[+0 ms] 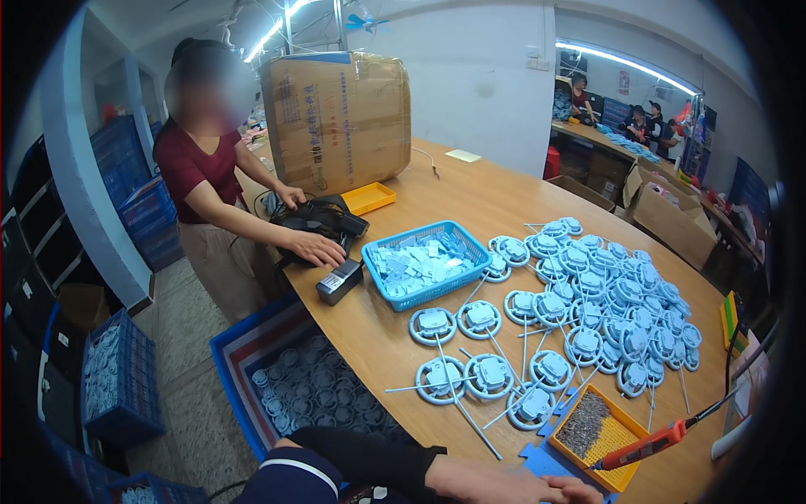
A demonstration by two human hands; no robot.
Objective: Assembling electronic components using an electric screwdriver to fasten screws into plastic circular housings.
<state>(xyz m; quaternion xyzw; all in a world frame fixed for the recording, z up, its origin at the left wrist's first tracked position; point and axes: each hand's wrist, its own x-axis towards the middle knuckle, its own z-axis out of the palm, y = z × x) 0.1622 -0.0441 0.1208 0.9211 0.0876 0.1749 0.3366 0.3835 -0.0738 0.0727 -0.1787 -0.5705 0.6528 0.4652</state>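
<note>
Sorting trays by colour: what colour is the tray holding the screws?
Orange-yellow tray, seen in the head view.

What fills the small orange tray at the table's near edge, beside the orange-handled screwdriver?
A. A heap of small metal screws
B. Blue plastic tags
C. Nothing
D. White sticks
A: the orange tray holds a grey heap of small metal screws, next to the screwdriver.

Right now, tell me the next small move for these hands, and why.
Probably reach the hand forward to the nearest round fan part. The hand lies at the table's near edge holding nothing visible; the orange electric screwdriver hangs over the yellow screw tray, and fan parts lie spread just ahead.
</note>
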